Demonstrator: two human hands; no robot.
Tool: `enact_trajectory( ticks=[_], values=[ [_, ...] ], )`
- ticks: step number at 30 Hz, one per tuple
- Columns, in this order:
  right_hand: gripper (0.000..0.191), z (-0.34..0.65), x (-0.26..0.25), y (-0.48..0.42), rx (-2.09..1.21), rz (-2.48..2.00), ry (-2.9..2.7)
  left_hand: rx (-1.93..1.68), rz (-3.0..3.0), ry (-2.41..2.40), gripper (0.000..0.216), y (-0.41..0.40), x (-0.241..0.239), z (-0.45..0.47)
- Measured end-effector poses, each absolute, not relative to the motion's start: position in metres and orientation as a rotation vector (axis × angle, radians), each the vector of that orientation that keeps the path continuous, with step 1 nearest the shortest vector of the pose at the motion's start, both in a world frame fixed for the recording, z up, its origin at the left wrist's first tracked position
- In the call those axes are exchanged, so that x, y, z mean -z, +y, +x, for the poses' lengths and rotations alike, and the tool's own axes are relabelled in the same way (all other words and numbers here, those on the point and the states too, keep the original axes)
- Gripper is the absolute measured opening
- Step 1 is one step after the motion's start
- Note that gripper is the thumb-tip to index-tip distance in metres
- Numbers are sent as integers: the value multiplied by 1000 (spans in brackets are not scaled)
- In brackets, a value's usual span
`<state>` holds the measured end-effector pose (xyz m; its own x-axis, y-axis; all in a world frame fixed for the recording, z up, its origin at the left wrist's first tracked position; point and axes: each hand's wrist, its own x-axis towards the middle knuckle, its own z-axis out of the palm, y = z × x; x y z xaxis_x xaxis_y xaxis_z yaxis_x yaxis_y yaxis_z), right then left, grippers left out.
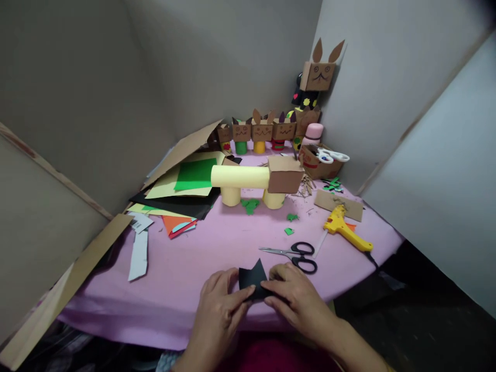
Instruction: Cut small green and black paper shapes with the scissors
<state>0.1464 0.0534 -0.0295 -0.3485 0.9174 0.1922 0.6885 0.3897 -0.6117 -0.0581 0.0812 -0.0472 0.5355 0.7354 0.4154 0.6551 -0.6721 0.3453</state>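
Both of my hands pinch a small piece of black paper [251, 278] at the near edge of the pink table [186, 268]. My left hand [221, 306] grips its left and lower side, fingers closed. My right hand [293, 295] presses its right side, fingers curled over it. The paper's two pointed corners stick up between the hands. Black-handled scissors [294, 254] lie just beyond my right hand.
A yellow glue gun [344, 230] lies at the right. A cardboard-and-yellow-tube animal figure [256, 183] stands mid-table, with coloured paper sheets [186, 188] to its left. Small cardboard rabbit figures [263, 132] line the back. A cardboard box with white scissors [323, 160] sits at the back right.
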Motion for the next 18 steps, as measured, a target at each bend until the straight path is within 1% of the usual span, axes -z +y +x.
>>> enact_trajectory(
  ticks=[5, 8, 10, 15, 18],
  values=[
    [30, 148, 28, 62, -592, -1328, -2233, -783, 2619, 1247, 31, 81, 47, -59],
    [26, 147, 33, 68, -550, -1341, -2195, -777, 2629, 1279, 32, 82, 46, -61],
    [24, 146, 36, 72, -541, -1348, -2145, -776, 2641, 1301, 28, 83, 46, -63],
    [17, 142, 34, 73, -663, -1384, -1983, -777, 2589, 1406, 15, 84, 47, -67],
    [18, 138, 31, 72, -698, -1416, -1927, -723, 2541, 1462, 10, 87, 44, -66]
  ],
)
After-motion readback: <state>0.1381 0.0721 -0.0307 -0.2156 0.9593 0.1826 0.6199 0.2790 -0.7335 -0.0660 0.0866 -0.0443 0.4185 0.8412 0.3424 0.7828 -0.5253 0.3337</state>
